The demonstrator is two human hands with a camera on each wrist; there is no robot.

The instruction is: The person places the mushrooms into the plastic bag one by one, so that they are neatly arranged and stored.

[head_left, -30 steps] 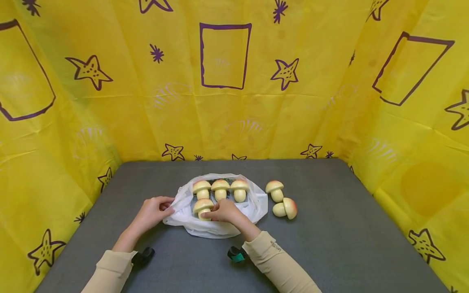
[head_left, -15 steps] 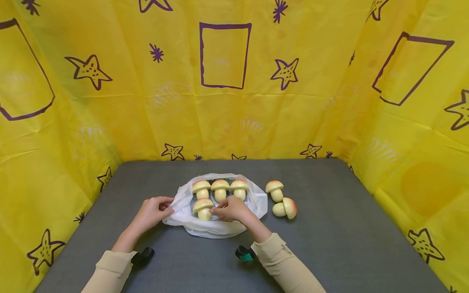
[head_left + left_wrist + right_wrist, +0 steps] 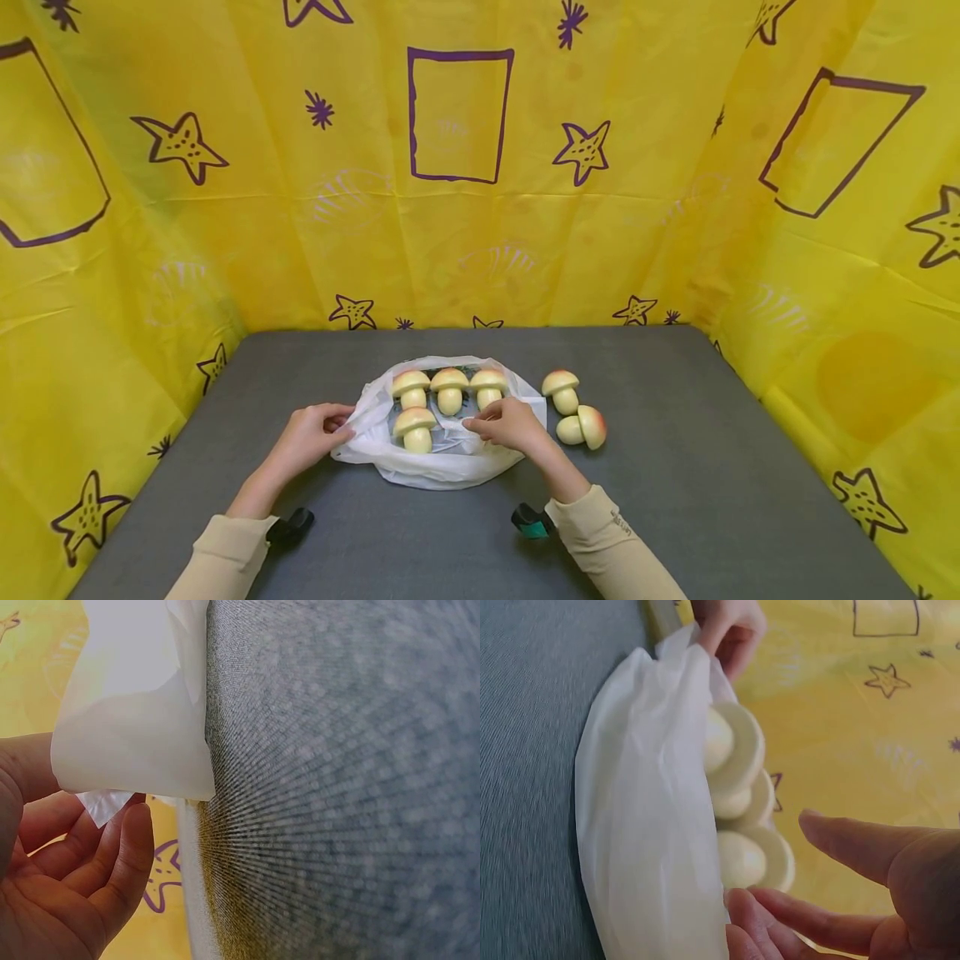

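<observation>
Grey counter (image 3: 675, 508): white bag (image 3: 442, 475) is pinched by left hand (image 3: 309, 432); front mushroom (image 3: 415, 428) now released inside, right hand (image 3: 513, 427) withdrawn, fingers parted.

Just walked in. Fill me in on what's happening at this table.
A person is working at a white bag with both hands. The left hand pinches the bag's left edge. The right hand is over the right part of its opening, thumb and fingers apart, holding no mushroom. Four mushroom-shaped pieces sit in the bag; two more mushrooms lie close together on the grey table, to the bag's right.
</observation>
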